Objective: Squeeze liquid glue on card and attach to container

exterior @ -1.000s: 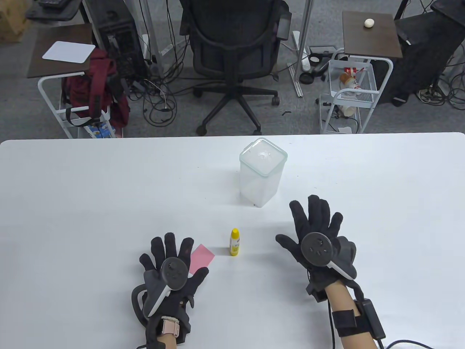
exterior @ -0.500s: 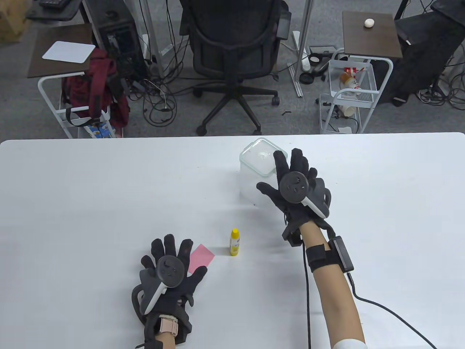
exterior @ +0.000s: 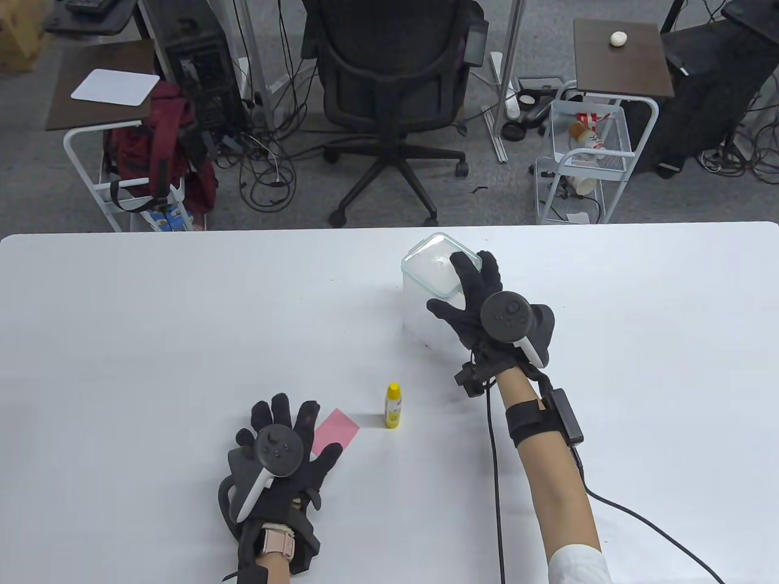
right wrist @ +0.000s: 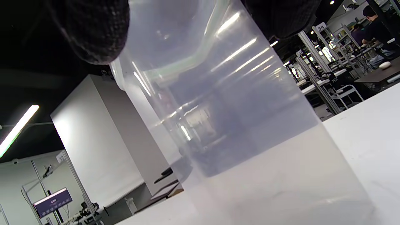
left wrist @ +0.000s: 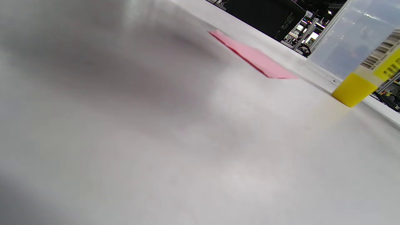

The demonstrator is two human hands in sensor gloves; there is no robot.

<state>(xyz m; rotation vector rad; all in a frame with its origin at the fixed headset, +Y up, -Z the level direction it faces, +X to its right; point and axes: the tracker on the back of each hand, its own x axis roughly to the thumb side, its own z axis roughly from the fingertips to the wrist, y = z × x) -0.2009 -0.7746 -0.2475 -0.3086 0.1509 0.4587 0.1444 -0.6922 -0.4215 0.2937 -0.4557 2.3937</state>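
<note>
A tall clear plastic container point(exterior: 429, 286) with a lid stands upright at the table's middle back. My right hand point(exterior: 471, 286) is on it from above, fingers curled over the lid's near right edge and thumb against its side. The right wrist view shows the container point(right wrist: 234, 109) close up, with gloved fingers point(right wrist: 90, 31) at its top. A small yellow glue bottle point(exterior: 394, 406) stands upright, untouched, nearer the front. A pink card point(exterior: 338, 429) lies flat left of the bottle. My left hand point(exterior: 283, 435) rests flat with fingers spread, one finger at the card's left edge. The left wrist view shows the card point(left wrist: 253, 56) and the bottle's base point(left wrist: 353, 92).
The white table point(exterior: 152, 316) spans the view. A black cable point(exterior: 645, 523) runs from my right forearm across the table to the bottom right. Beyond the far edge are an office chair point(exterior: 389, 79) and two wheeled carts point(exterior: 584, 158).
My right hand has gone from the front right of the table up to the container and closed over its top. My left hand slid back slightly. Bottle and card are unmoved.
</note>
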